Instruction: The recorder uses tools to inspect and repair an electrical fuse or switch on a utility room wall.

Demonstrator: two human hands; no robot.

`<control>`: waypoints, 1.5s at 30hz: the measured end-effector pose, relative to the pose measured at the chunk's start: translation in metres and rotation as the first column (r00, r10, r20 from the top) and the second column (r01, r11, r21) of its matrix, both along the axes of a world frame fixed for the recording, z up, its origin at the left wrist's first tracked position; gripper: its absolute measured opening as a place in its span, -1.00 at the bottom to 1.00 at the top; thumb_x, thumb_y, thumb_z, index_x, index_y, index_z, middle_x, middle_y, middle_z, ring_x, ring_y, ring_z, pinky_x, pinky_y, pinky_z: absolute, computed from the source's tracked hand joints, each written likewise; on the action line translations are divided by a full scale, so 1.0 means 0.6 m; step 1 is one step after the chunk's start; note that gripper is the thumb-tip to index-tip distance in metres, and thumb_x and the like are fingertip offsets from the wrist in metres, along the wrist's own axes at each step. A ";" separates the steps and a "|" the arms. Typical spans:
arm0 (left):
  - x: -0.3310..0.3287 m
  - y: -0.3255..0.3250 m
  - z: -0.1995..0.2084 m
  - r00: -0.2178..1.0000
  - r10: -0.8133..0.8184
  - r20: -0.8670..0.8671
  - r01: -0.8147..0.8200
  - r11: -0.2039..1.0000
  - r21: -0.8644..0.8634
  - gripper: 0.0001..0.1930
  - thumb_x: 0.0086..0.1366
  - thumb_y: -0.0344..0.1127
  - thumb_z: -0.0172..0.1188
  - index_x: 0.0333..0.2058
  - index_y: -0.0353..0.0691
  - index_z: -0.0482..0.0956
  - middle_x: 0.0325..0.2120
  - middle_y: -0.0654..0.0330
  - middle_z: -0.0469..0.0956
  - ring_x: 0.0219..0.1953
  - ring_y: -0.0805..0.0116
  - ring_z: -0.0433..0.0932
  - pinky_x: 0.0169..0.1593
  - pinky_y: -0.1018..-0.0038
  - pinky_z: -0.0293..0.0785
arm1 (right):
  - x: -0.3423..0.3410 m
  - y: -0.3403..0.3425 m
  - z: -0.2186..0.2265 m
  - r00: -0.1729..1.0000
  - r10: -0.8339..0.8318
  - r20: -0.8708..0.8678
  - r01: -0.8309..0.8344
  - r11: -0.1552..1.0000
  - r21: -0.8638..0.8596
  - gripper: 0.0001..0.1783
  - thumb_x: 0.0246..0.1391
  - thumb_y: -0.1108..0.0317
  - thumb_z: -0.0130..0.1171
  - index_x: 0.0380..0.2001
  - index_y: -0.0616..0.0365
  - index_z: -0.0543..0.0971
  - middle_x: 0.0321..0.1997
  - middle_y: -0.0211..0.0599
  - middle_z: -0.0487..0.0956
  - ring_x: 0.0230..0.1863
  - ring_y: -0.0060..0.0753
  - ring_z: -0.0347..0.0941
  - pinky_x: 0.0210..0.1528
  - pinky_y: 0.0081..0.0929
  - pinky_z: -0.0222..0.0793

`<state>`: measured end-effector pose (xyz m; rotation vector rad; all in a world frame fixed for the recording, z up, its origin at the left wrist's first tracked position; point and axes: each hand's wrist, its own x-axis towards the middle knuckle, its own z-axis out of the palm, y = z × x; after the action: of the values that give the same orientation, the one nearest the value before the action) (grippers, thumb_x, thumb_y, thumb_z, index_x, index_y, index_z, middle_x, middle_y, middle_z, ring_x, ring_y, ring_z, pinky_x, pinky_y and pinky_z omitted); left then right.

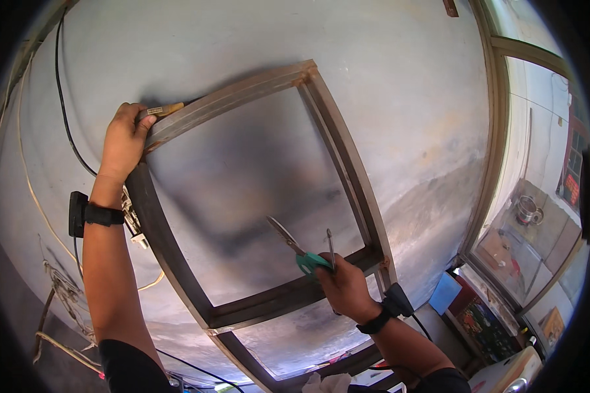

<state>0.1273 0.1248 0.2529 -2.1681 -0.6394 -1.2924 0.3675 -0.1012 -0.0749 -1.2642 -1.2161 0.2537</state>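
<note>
My left hand (pixel 126 139) is closed at the upper left corner of a brown metal frame (pixel 354 173). Its fingers are wrapped round a yellowish-handled tool (pixel 166 110) lying along the frame's top bar; the tool's kind is unclear. Lower down, my right hand (pixel 349 288) grips green-handled scissors (pixel 311 262), with a blade pointing up and left in front of the frame's opening. A thin metal rod (pixel 330 243) also sticks up from the right hand; I cannot tell what it belongs to.
Behind the frame is a stained grey wall (pixel 413 85). A black cable (pixel 64 111) and tangled cords (pixel 65 285) hang at the left. On the right is a window (pixel 498 177), with a metal pot (pixel 528 211) beyond it. A blue sheet (pixel 444 293) stands below.
</note>
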 end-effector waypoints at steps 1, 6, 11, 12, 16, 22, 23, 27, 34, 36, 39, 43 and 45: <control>0.001 0.002 0.000 1.000 -0.028 -0.006 0.028 1.000 -0.010 -0.75 0.29 -0.32 0.22 -0.14 -0.36 0.53 -0.26 -0.03 0.53 -0.22 -0.02 0.53 -0.10 0.27 0.45 | 0.001 0.000 0.000 1.000 0.003 0.002 -0.003 1.000 0.001 -0.75 0.21 0.32 0.16 -0.08 0.17 0.52 -0.36 -0.01 0.60 -0.31 0.04 0.58 -0.29 -0.30 0.46; 0.029 -0.001 -0.003 0.984 -0.168 0.057 0.171 0.983 -0.062 -0.73 0.33 -0.26 0.20 -0.14 -0.37 0.53 -0.31 0.03 0.54 -0.26 0.15 0.52 -0.13 0.35 0.43 | 0.006 0.001 -0.013 1.000 -0.008 0.010 0.008 1.000 0.013 -0.74 0.21 0.32 0.17 -0.08 0.19 0.51 -0.36 -0.01 0.61 -0.31 0.03 0.60 -0.28 -0.31 0.47; 0.069 -0.029 0.009 0.863 -0.330 0.383 0.446 0.854 -0.269 -0.63 0.43 -0.07 0.10 -0.11 -0.31 0.55 -0.39 0.28 0.49 -0.30 0.50 0.42 -0.09 0.56 0.35 | 0.003 0.008 -0.019 1.000 0.020 0.000 -0.020 0.999 0.028 -0.74 0.21 0.31 0.17 -0.09 0.20 0.51 -0.36 0.00 0.61 -0.30 0.05 0.59 -0.28 -0.30 0.47; 0.069 -0.035 0.012 0.862 -0.333 0.382 0.448 0.854 -0.265 -0.63 0.43 -0.07 0.10 -0.11 -0.31 0.55 -0.39 0.28 0.49 -0.30 0.50 0.42 -0.09 0.56 0.35 | 0.005 0.008 -0.019 1.000 0.019 0.007 -0.020 0.998 0.056 -0.74 0.21 0.30 0.17 -0.09 0.20 0.51 -0.36 0.00 0.61 -0.31 0.05 0.59 -0.28 -0.29 0.47; 0.018 -0.089 0.011 0.461 -0.548 0.698 0.708 0.701 0.083 -0.64 0.38 -0.09 0.18 -0.12 -0.32 0.56 -0.35 0.22 0.53 -0.25 0.46 0.49 -0.07 0.52 0.42 | 0.002 -0.001 -0.008 0.999 0.006 0.039 -0.008 0.998 0.059 -0.74 0.21 0.30 0.16 -0.09 0.19 0.51 -0.36 0.00 0.61 -0.32 0.06 0.59 -0.29 -0.28 0.47; -0.146 -0.124 -0.146 0.197 -0.474 0.858 0.598 0.752 0.278 -0.75 0.41 -0.17 0.17 -0.16 -0.26 0.49 -0.33 0.27 0.50 -0.29 0.46 0.48 -0.13 0.50 0.42 | 0.002 0.007 -0.017 0.994 0.042 -0.101 -0.047 0.998 -0.042 -0.73 0.21 0.33 0.15 -0.05 0.17 0.52 -0.40 -0.01 0.60 -0.36 0.00 0.59 -0.31 -0.30 0.46; -0.169 -0.112 -0.194 0.160 -0.467 0.870 0.662 0.704 0.257 -0.79 0.41 -0.20 0.17 -0.23 -0.22 0.47 -0.37 0.28 0.50 -0.33 0.47 0.48 -0.16 0.52 0.42 | 0.007 0.009 -0.024 0.995 0.005 -0.097 -0.008 1.000 -0.029 -0.72 0.21 0.33 0.14 -0.04 0.17 0.52 -0.41 -0.02 0.59 -0.37 -0.05 0.59 -0.31 -0.32 0.45; -0.194 -0.206 -0.350 0.067 -0.262 0.963 0.788 0.605 0.109 -0.87 0.43 -0.29 0.11 -0.28 -0.18 0.42 -0.51 0.28 0.45 -0.40 0.43 0.44 -0.22 0.48 0.43 | -0.004 0.007 -0.021 0.983 0.046 -0.176 -0.049 0.999 -0.015 -0.69 0.23 0.35 0.14 0.00 0.23 0.50 -0.39 -0.15 0.60 -0.39 -0.41 0.55 -0.31 -0.46 0.44; -0.193 -0.273 -0.621 0.080 0.223 0.972 0.882 0.439 -0.173 -0.94 0.40 -0.33 0.10 -0.23 -0.13 0.44 -0.54 0.28 0.47 -0.45 0.38 0.52 -0.25 0.40 0.49 | 0.020 0.002 -0.029 0.818 0.295 -0.495 -0.203 0.951 0.231 -0.63 0.31 0.36 0.08 0.15 0.16 0.41 -0.14 -0.37 0.58 -0.26 -0.56 0.56 -0.31 -0.60 0.54; -0.184 -0.287 -0.673 0.145 0.390 0.909 0.839 0.439 -0.322 -0.79 0.40 -0.31 0.11 -0.04 -0.13 0.39 -0.43 0.29 0.52 -0.31 0.39 0.58 -0.21 0.47 0.46 | 0.035 -0.020 -0.030 0.764 0.265 -0.589 -0.135 0.957 0.256 -0.61 0.32 0.29 0.08 0.17 0.11 0.40 -0.12 -0.35 0.58 -0.25 -0.53 0.57 -0.37 -0.56 0.57; -0.201 -0.285 -0.776 0.281 0.453 0.846 0.797 0.381 -0.469 -0.70 0.41 -0.36 0.05 0.08 -0.15 0.31 -0.24 0.19 0.58 -0.13 0.37 0.57 -0.13 0.41 0.47 | 0.083 -0.074 -0.041 0.745 0.188 -0.641 -0.059 0.975 0.216 -0.58 0.34 0.15 0.04 0.20 -0.02 0.36 -0.15 -0.32 0.59 -0.33 -0.49 0.58 -0.48 -0.54 0.55; -0.182 -0.294 -0.825 0.187 0.559 0.808 0.850 0.320 -0.418 -0.77 0.44 -0.35 0.02 0.02 -0.21 0.37 -0.24 0.19 0.57 -0.22 0.43 0.56 -0.20 0.50 0.48 | 0.127 -0.149 -0.048 0.735 0.027 -0.678 0.092 0.986 0.140 -0.70 0.38 0.08 -0.05 0.01 0.00 0.42 -0.26 -0.28 0.63 -0.41 -0.47 0.58 -0.54 -0.59 0.42; -0.178 -0.284 -0.859 0.204 0.582 0.788 0.843 0.305 -0.443 -0.79 0.44 -0.33 0.03 -0.01 -0.21 0.40 -0.30 0.24 0.55 -0.30 0.48 0.52 -0.26 0.53 0.45 | 0.161 -0.179 -0.077 0.703 -0.080 -0.707 0.162 0.986 0.050 -0.67 0.36 0.03 -0.02 -0.03 0.02 0.43 -0.25 -0.28 0.63 -0.42 -0.48 0.56 -0.50 -0.58 0.38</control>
<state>0.0204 -0.0453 -0.2624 -1.5285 -2.3227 -3.2279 0.4640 -0.2089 -0.1210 -0.9948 -0.4660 0.5148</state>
